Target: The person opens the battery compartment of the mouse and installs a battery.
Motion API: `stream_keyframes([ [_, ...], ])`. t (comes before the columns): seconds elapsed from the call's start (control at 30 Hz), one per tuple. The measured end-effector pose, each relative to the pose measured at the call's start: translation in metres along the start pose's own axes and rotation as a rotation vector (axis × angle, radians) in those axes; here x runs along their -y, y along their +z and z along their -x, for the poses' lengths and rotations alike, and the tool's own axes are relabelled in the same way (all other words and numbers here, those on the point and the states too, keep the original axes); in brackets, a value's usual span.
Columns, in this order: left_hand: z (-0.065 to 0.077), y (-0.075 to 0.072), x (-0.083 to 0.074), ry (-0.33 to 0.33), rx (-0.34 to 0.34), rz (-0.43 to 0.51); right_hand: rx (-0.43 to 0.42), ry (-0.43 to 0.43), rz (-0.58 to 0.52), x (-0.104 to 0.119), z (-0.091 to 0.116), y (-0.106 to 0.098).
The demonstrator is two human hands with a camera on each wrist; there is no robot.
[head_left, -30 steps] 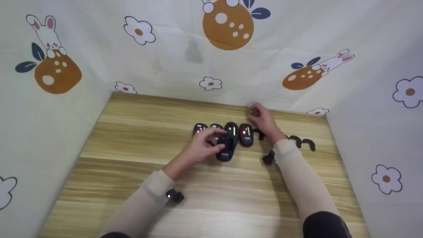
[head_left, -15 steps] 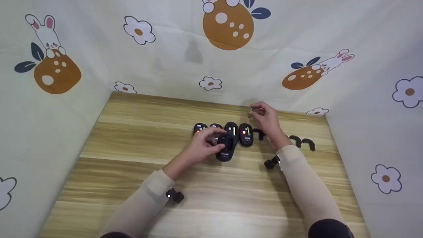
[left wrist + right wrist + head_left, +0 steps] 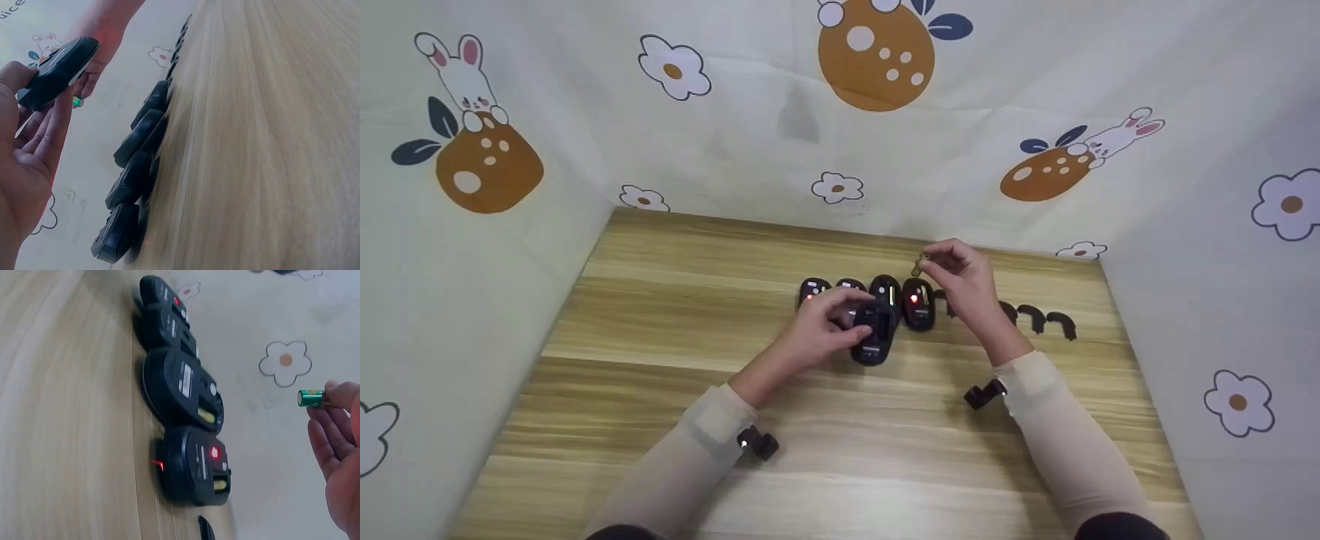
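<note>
My left hand [image 3: 814, 334] holds a black computer mouse [image 3: 871, 351] by its sides, raised above the table with its underside up and a dark battery slot showing. In the left wrist view the held mouse [image 3: 59, 73] is tilted between thumb and fingers. A green battery [image 3: 310, 398] is pinched between the thumb and fingers of my right hand [image 3: 971, 281], above the back of the table and to the right of the held mouse. The battery [image 3: 919, 264] points down and left in the head view.
Several black mice lie underside up in a row; the rightmost mouse [image 3: 919, 304] glows red and has a battery in its slot. Right of them lie several curved black covers [image 3: 1062, 325] on the wooden table [image 3: 840, 450]. A patterned cloth [image 3: 750, 142] stands behind.
My right hand has drawn back slightly toward me, and the battery has come down and left, closer to the row of mice. My left hand and its mouse have stayed still.
</note>
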State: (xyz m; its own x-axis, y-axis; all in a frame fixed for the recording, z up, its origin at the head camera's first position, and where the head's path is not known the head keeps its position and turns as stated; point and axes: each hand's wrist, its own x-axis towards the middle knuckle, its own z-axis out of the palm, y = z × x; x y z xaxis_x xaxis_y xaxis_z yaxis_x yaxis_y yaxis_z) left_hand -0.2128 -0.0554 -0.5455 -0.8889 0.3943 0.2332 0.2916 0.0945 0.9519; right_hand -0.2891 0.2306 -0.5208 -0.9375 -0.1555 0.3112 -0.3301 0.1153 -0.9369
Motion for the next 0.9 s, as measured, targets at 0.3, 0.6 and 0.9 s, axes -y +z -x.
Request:
stream_keyframes([
  [0.3, -0.001, 0.001, 0.001, -0.001, -0.004, -0.001, -0.006, 0.057, -0.175, 0.024, 0.021, 0.008],
  [0.6, -0.001, 0.002, 0.0, -0.011, -0.001, 0.01, 0.055, 0.046, -0.119, 0.046, 0.04, 0.018],
  [0.9, -0.001, 0.002, 0.001, 0.006, 0.01, -0.006, 0.172, -0.064, -0.067, 0.05, 0.049, 0.029],
])
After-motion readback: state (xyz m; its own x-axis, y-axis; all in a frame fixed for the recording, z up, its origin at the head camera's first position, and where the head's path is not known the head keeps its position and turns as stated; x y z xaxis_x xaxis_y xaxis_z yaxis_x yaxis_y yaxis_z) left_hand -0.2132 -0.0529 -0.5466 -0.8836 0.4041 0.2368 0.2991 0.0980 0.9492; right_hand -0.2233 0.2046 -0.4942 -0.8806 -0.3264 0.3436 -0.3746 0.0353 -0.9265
